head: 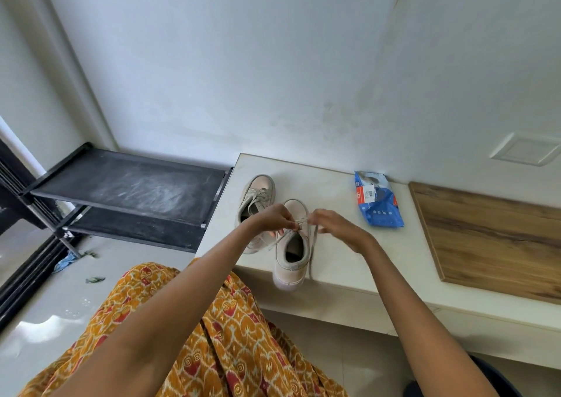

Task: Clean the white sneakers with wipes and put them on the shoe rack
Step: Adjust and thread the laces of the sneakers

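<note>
Two white sneakers stand on a white ledge (349, 263). The near sneaker (292, 263) has its heel hanging over the ledge's front edge; the far sneaker (256, 196) sits behind it to the left. Over the near sneaker's tongue, my left hand (274, 219) and my right hand (334, 225) each pinch a grey lace (312, 251); one loose end trails down the shoe's right side. A blue pack of wipes (378, 202) lies on the ledge to the right, apart from both hands. The black shoe rack (127, 184) stands at the left of the ledge.
A wooden board (491, 238) covers the ledge's right part. The white wall rises right behind the ledge. Scraps of litter and a blue rag (65, 261) lie on the glossy floor near the rack. My patterned orange garment fills the lower middle.
</note>
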`<state>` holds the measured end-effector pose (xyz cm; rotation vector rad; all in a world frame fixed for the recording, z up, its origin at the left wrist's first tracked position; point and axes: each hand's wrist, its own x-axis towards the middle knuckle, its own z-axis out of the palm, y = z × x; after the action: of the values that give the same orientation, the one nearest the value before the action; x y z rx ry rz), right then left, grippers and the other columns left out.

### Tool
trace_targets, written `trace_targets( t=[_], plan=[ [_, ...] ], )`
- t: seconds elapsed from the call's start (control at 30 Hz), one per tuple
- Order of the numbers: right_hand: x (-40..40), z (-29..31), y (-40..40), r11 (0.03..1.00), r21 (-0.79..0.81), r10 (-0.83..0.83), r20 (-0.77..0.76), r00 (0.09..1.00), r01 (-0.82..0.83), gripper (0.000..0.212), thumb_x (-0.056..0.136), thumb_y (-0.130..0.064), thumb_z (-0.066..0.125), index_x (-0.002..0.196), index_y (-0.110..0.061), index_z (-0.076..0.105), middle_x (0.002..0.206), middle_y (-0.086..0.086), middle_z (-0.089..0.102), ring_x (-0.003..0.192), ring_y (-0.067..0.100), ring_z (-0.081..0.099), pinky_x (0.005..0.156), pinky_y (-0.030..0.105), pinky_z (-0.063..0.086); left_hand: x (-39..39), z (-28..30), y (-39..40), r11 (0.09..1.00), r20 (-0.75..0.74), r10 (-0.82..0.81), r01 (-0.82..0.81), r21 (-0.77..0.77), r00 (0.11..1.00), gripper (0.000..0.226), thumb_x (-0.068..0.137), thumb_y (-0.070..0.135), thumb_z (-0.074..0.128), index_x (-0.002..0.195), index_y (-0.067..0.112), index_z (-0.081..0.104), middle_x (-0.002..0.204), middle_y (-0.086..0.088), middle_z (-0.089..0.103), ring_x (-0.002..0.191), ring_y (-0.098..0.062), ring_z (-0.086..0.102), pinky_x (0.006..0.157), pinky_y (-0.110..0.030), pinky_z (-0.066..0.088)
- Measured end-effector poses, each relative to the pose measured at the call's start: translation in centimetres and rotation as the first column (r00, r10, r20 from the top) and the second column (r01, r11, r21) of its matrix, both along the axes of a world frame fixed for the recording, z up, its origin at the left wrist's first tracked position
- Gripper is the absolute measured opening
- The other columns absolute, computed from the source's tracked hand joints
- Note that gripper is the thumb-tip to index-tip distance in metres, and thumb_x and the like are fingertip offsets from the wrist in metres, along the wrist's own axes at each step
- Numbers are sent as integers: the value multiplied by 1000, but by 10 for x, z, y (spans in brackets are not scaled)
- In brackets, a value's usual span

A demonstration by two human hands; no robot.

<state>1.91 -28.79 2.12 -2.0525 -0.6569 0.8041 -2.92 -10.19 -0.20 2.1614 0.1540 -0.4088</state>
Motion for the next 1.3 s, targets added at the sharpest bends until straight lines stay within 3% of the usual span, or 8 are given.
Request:
trace_targets(
  t=[0.1,0.23,0.33,0.43,0.53,0.77,1.0,1.3],
  plan=[
    [7,9,-9,771,490,-200,-419,886,406,31,100,-29,38,81,-12,55,96,8,62,95,17,58,93,35,47,-1,-1,-1,1000,3,1,-1,-6,1000,21,91,20,60,97,1,67,80,-2,61,63,-6,53,56,-15,43],
    [12,17,-5,493,592,-158,-659,735,637,37,101,-31,34,69,-15,43,62,3,63,64,15,63,77,32,57,-1,0,-2,1000,-1,1,-1,-2,1000,22,91,20,60,99,1,67,79,-1,60,63,-5,51,53,-12,42],
    [0,17,1,761,485,-215,-437,874,430,35,102,-26,31,71,-13,41,52,1,38,47,12,38,67,33,52,-2,0,-1,1000,-24,-1,0,-20,1000,22,92,21,58,101,2,66,79,2,59,64,-6,52,56,-15,42],
    [-5,4,4,992,129,1,-2,1000,-1,22,101,-20,39,81,-14,48,61,2,46,53,9,44,64,28,43,-2,-1,0,996,-70,22,-28,-83,997,25,93,22,58,104,1,65,83,0,61,66,-8,53,56,-17,45],
    [-3,-7,4,977,-120,198,230,953,-174,15,95,-25,53,91,-16,64,77,-1,62,67,6,55,67,19,43,-3,-1,1,991,-98,26,-38,-126,995,25,93,22,58,103,0,64,77,2,59,65,-7,53,57,-18,46],
    [-4,-7,11,982,-144,170,385,907,-123,21,85,-16,67,105,-12,72,106,3,70,90,6,59,74,8,39,-8,-1,5,981,-102,6,-25,-191,995,17,95,22,54,98,7,62,77,3,58,67,-6,52,60,-17,45],
    [3,0,19,986,-158,104,341,934,-52,17,76,-11,73,88,-14,62,80,0,69,73,11,65,71,30,53,-14,-4,9,972,-57,1,-14,-234,998,8,92,14,58,87,13,64,79,1,59,71,-7,53,68,-19,45],
    [4,0,15,983,-159,133,271,953,-92,9,83,-19,68,91,-15,69,91,0,67,83,11,63,77,24,50,-16,-13,-3,996,241,38,-56,70,970,19,81,24,71,88,6,70,84,-2,67,75,-10,59,70,-25,47]
  ],
)
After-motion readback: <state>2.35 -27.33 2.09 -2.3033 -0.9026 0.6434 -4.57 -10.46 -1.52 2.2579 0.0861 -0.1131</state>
